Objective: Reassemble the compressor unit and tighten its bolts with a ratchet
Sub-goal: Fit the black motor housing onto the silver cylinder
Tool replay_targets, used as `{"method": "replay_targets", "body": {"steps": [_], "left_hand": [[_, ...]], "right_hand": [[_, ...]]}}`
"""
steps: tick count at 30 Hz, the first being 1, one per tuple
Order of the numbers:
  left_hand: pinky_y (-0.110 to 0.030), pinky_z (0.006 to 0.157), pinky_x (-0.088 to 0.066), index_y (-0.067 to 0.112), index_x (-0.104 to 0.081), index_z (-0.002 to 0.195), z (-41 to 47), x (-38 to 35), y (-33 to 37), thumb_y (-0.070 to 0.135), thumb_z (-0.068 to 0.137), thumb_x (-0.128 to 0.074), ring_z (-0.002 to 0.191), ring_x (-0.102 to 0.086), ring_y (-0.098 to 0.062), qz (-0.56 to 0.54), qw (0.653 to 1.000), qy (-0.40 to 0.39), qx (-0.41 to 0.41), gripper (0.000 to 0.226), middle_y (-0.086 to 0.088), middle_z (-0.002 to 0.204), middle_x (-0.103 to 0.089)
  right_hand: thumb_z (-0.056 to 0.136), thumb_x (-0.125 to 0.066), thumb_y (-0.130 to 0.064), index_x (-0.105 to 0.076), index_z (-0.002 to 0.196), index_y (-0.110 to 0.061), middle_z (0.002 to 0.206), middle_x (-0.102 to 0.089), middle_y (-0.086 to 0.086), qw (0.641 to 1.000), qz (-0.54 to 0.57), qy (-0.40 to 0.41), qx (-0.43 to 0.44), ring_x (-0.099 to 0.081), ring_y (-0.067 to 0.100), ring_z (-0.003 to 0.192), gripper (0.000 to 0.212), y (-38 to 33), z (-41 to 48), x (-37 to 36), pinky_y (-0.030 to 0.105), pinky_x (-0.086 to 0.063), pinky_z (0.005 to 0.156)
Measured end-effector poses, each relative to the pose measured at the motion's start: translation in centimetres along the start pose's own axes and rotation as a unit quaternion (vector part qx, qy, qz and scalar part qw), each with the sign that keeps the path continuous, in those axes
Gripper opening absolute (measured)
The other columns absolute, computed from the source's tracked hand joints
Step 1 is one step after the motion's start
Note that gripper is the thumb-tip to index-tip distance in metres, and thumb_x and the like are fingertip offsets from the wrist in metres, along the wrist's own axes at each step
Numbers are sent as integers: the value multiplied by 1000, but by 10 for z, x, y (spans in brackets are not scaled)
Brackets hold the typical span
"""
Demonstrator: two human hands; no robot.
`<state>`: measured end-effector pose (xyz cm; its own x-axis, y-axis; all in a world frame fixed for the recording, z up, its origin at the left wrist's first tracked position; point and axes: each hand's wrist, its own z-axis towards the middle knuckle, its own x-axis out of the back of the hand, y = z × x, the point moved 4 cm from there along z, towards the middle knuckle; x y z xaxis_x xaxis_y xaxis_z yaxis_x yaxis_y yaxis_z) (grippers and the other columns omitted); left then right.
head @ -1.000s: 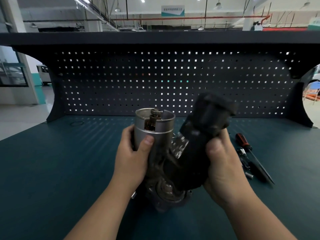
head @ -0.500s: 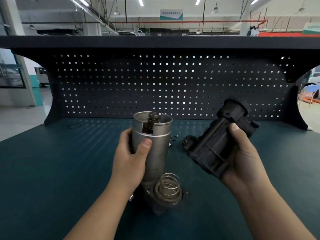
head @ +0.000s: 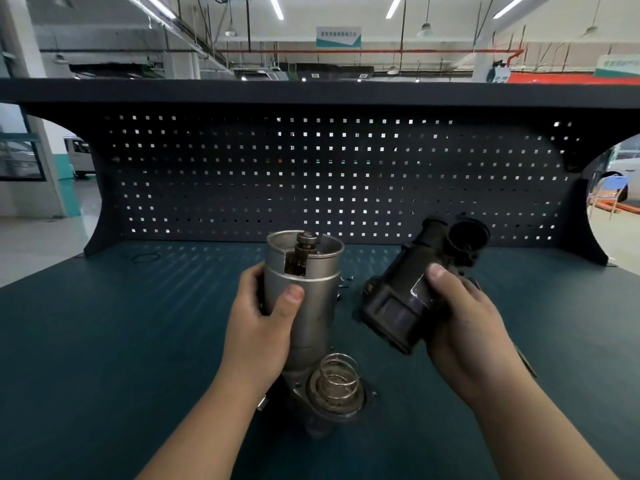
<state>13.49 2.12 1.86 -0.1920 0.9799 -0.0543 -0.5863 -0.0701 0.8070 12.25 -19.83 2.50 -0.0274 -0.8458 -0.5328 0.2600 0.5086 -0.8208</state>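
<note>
My right hand [head: 464,327] now holds the black housing [head: 398,306] off to the right, well apart from the metal cylinder [head: 311,296], no longer pressed against the cylinder's lower end as it was a second ago. With the housing away, the spring [head: 337,379] in that lower end is uncovered and in plain view. Since half a second ago the housing sits a little lower and turned, its flat panelled side towards me, and my thumb [head: 437,271] lies on its body instead of up near the neck.

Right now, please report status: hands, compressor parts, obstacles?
Left hand grips silver cylinder. Right hand holds black housing, apart. Spring exposed at base, nothing blocking.
</note>
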Motion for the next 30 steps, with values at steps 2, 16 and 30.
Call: {"method": "replay_targets", "body": {"steps": [2,16,30], "left_hand": [[-4,57,-44,32,-54,106,0,1,-1,63,62,-58,82,-62,11,4,1000,1,2,54,31,93,-65],[-3,61,-43,36,-54,101,5,4,-4,60,62,-59,83,-61,12,16,1000,11,2,46,33,92,-65],[-6,61,-46,33,-56,99,8,6,-7,59,58,-63,83,-64,7,-1,1000,-12,12,49,27,92,-67]], "right_hand": [[64,-83,-28,-61,112,-9,104,-71,13,998,-53,-12,38,-69,32,98,56,-2,-5,-4,53,-53,91],[51,-78,-35,-61,86,-24,77,-72,-20,934,-265,-62,233,-66,-7,69,41,-8,-40,-45,5,-45,59],[61,-69,-43,-69,98,-4,97,-72,21,982,-138,-45,122,-69,34,92,53,-2,-20,-26,52,-54,87]]}}
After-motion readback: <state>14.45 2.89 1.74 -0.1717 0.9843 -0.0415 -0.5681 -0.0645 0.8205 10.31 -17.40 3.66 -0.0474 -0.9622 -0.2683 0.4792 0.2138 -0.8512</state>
